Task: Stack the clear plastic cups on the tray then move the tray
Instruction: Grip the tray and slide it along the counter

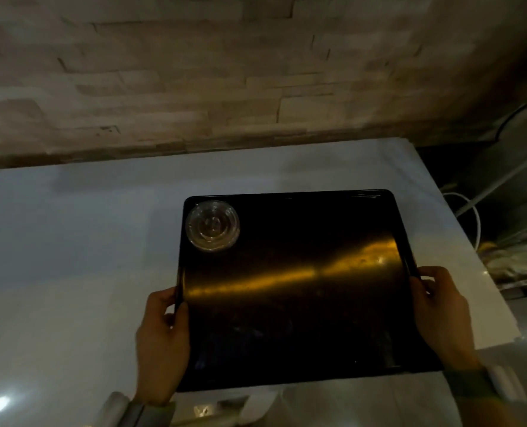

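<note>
A black rectangular tray (290,303) is over the white table, its glossy floor reflecting a yellow streak. A stack of clear plastic cups (212,225), seen from above as nested rings, stands in the tray's far left corner. My left hand (162,340) grips the tray's left rim, thumb over the edge. My right hand (441,312) grips the right rim the same way. Whether the tray rests on the table or is lifted off it cannot be told.
The white table (71,257) runs left and forward to a pale brick wall (194,72). Its right edge drops off beside white cables (474,220) and clutter on the floor. A bright light glare sits at the table's near left.
</note>
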